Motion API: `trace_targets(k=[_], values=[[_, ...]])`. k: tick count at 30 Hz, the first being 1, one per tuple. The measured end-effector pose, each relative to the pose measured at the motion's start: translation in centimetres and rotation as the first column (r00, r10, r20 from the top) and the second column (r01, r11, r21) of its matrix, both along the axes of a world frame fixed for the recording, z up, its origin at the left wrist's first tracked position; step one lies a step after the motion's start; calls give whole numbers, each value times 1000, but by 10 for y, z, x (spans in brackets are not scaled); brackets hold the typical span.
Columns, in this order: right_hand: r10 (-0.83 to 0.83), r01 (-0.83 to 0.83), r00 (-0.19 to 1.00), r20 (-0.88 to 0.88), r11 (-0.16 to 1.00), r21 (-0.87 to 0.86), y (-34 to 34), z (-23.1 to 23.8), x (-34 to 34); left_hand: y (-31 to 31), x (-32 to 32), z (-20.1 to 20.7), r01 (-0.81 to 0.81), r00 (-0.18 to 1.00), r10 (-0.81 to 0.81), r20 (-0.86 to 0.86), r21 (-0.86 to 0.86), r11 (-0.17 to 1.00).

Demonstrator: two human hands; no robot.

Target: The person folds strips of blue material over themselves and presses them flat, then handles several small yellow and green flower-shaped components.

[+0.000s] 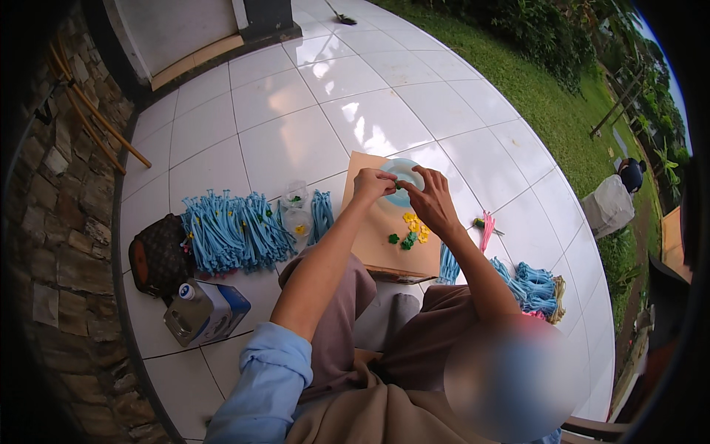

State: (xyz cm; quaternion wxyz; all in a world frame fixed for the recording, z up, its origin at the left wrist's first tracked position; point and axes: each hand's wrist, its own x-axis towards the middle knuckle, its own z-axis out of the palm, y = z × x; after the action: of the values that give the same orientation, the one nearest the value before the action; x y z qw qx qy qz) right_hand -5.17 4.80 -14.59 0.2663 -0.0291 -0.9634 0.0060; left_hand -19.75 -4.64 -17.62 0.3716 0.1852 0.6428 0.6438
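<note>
Over a low tan board (364, 235), my left hand (372, 184) and my right hand (433, 198) meet with their fingertips together. Pinched between them is a small green piece (400, 186), mostly covered by the fingers, so its shape is unclear. Just behind the fingers sits a round pale blue dish (400, 164) on the board's far part. Closer to me on the board lie several yellow flower-shaped pieces (415, 225) and several green ones (408, 240).
Left of the board are a large pile of light blue bundled strands (237, 233), clear plastic cups (297, 219), a brown bag (160, 255) and a grey jerrycan (203, 314). Pink strands (487, 231) and more blue bundles (529, 287) lie right. A person (612, 200) bends over on the grass.
</note>
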Motion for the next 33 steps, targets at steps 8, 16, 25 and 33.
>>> trace_targets(k=[8,16,25,33], values=[[16,-16,1000,-16,999,-28,0,3,1,-7,2,7,39,996,-39,85,3,999],[-62,33,995,-73,936,-351,8,-8,5,-17,-9,-5,34,868,-233,-438,-416,909],[-127,208,956,266,930,-303,29,-43,23,-26,15,-10,-43,492,-365,-790,-441,896],[-143,216,942,303,950,-224,22,-48,14,-27,50,-25,246,408,-627,-664,-581,776]])
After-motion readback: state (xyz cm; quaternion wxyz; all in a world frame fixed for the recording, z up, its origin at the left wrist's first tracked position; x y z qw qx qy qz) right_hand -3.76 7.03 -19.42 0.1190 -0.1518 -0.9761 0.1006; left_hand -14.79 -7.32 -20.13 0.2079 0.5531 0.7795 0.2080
